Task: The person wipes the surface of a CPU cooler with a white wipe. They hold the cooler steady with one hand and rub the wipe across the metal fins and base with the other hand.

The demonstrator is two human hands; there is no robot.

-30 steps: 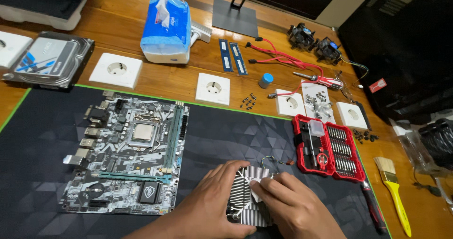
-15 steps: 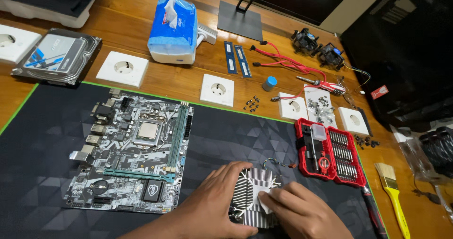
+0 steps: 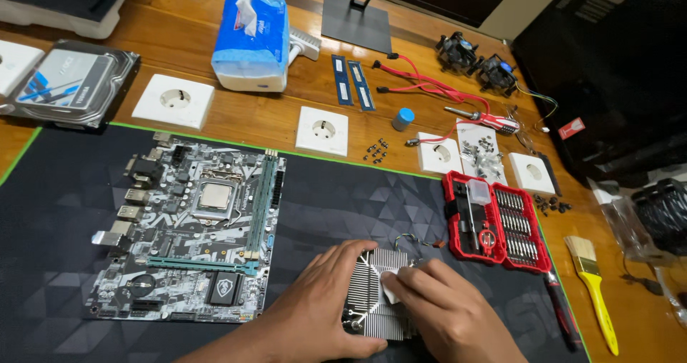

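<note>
A round finned metal heatsink (image 3: pixel 370 298) lies on the dark mat (image 3: pixel 358 198) near the front edge. My left hand (image 3: pixel 318 306) cups its left side and steadies it. With its fingers shut on a small white tissue (image 3: pixel 392 286), my right hand (image 3: pixel 440 313) presses it onto the middle of the heatsink. The heatsink's thin cable (image 3: pixel 418 240) trails away to the right. A motherboard (image 3: pixel 193 234) with a bare processor (image 3: pixel 214 197) in its socket lies to the left of my hands.
A red screwdriver bit case (image 3: pixel 495 220) lies open to the right, with a yellow-handled brush (image 3: pixel 594 291) beyond it. Farther back are white wall sockets (image 3: pixel 322 130), a blue tissue pack (image 3: pixel 250 37), memory sticks (image 3: pixel 352 84), red cables (image 3: pixel 429 84), two fans (image 3: pixel 476 62) and a hard drive (image 3: pixel 68 84).
The camera has shifted slightly. My right hand has moved the tissue a little across the heatsink's middle; my left hand stays on its side.
</note>
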